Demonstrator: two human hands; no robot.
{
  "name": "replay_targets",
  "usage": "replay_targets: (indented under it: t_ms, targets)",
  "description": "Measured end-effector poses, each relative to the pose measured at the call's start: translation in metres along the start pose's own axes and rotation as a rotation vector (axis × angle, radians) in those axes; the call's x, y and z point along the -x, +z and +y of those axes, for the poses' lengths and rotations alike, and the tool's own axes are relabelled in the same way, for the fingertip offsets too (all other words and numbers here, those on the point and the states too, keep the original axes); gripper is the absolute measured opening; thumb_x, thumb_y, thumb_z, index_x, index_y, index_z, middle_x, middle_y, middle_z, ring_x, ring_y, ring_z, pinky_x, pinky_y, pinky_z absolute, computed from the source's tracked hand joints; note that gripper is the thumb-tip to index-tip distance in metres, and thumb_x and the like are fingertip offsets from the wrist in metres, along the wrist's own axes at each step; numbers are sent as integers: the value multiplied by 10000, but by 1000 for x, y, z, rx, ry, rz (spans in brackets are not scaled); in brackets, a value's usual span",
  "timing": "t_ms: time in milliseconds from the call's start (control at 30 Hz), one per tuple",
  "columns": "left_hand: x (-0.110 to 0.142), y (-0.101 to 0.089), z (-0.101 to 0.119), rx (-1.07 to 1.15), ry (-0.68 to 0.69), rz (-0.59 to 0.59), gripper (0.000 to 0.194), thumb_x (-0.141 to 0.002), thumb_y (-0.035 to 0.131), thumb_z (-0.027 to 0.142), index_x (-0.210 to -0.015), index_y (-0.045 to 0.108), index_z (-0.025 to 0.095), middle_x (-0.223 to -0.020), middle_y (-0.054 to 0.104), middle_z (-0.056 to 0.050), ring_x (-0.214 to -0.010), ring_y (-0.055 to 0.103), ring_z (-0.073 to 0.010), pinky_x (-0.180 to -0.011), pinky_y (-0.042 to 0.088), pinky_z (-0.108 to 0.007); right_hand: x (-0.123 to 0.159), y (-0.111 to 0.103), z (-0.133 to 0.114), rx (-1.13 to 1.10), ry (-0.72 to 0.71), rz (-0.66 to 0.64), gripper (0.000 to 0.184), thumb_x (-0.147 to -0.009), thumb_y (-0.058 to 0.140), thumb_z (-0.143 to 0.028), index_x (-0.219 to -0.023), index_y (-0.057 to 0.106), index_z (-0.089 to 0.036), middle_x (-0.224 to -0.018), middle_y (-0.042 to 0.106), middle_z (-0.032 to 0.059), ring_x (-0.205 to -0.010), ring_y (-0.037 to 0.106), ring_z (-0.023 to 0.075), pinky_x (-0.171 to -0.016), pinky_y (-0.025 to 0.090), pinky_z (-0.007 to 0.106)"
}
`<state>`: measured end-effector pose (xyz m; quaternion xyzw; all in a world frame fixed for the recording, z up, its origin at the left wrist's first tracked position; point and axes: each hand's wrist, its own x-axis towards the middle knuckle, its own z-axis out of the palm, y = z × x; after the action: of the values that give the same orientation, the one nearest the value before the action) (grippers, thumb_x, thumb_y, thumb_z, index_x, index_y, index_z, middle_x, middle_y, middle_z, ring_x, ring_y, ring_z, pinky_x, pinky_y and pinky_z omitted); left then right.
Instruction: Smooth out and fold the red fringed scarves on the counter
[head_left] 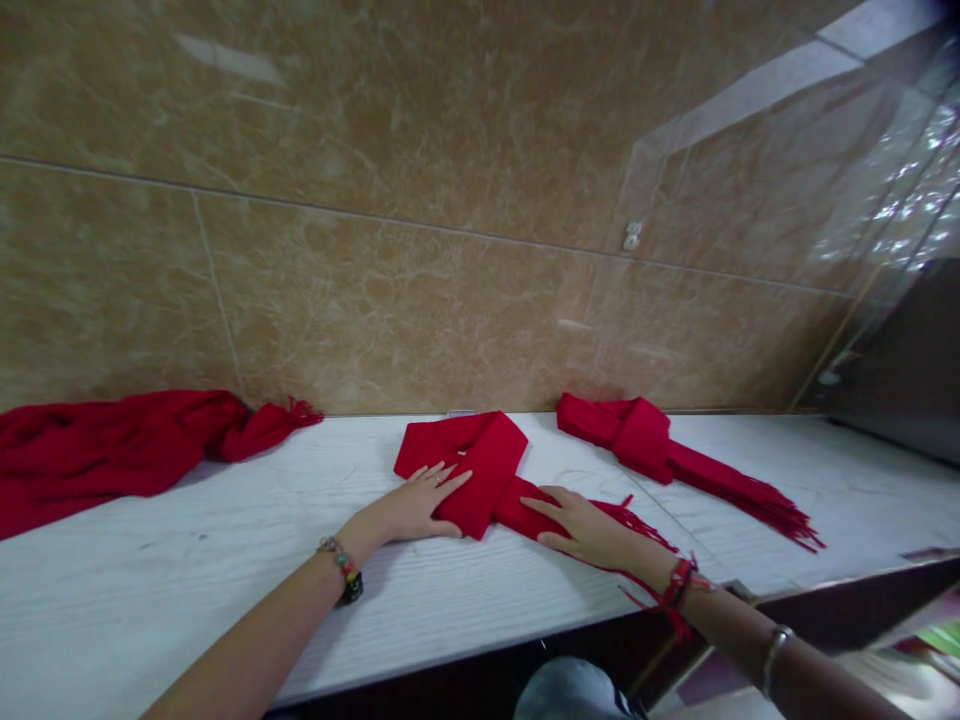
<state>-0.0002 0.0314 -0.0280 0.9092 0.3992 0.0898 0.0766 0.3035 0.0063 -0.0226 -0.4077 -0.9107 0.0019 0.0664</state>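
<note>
A red scarf, folded into a loop with its fringed end trailing to the right, lies on the white wood-grain counter. On the lower left of the loop rests my left hand, fingers stretched out over the cloth. My right hand lies on the scarf's tail with its fingers spread, and the fringe shows partly behind the hand and wrist. Neither hand grips the cloth. Farther right, a second red scarf is folded in a similar loop, its fringe pointing toward the front edge.
A crumpled red cloth with a fringed end lies at the left. Along the counter's back runs a brown marble-look tiled wall. A dark panel-like object stands at the right end. Below the front edge, a grey rounded shape shows.
</note>
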Motion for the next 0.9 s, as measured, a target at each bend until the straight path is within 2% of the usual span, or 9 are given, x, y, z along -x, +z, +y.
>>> replay_targets:
  t_ms: [100,200,300,400,467,633,767,900]
  targets:
    - [0,-4,-1,9,12,61,852,-700,576,575,-1388,176,271,-1406,307,-109,-1267,308,-266,-1015,244,-394,2,-2,-8,75,-23,51,503,-826,469,-443,-1286,434,-243,-1325,401,144,-1200,383,279,-964,348,455]
    - [0,-5,2,-50,18,114,779,-704,561,588,-1355,287,259,-1368,370,-123,-1226,366,-281,-996,265,-397,1,0,-14,174,-91,114,474,-798,528,-355,-1251,475,-227,-1348,386,132,-1230,344,299,-985,311,495]
    - [0,-2,4,-111,13,115,733,-721,520,609,-1332,343,244,-1373,354,-145,-1240,344,-292,-995,259,-400,-8,6,-20,241,-172,119,421,-792,510,-186,-1209,505,-131,-1211,532,152,-1120,484,253,-949,389,420]
    - [-1,1,4,-119,4,79,757,-732,499,616,-1354,294,236,-1386,328,-152,-1258,320,-282,-1002,242,-400,-21,8,-24,293,-214,113,334,-810,410,-53,-1107,559,-90,-1038,632,143,-938,601,201,-831,482,337]
    - [-1,1,3,-118,-3,77,762,-739,489,615,-1363,271,235,-1397,308,-145,-1272,296,-277,-1009,225,-402,-27,4,-26,301,-236,136,321,-830,366,-40,-1064,577,-103,-995,647,131,-890,619,195,-789,500,336]
    - [-2,0,3,-108,7,122,770,-752,427,649,-1370,251,225,-1415,274,-131,-1301,233,-269,-1028,184,-402,-22,-10,-37,248,-291,305,337,-865,337,-83,-1129,544,-115,-1047,625,145,-942,598,210,-790,497,358]
    - [-3,2,0,-92,31,93,783,-745,413,666,-1379,213,251,-1426,262,-103,-1317,188,-260,-1042,135,-413,-10,-5,-43,264,-410,178,328,-861,351,-88,-1117,555,-115,-1022,633,130,-926,592,198,-811,485,349]
    - [-3,4,-1,-81,19,42,835,-722,427,683,-1391,154,266,-1436,238,-98,-1318,174,-274,-1043,125,-428,-8,3,-41,297,-329,183,365,-824,391,-81,-1166,517,-79,-1123,584,148,-1020,546,216,-873,451,355]
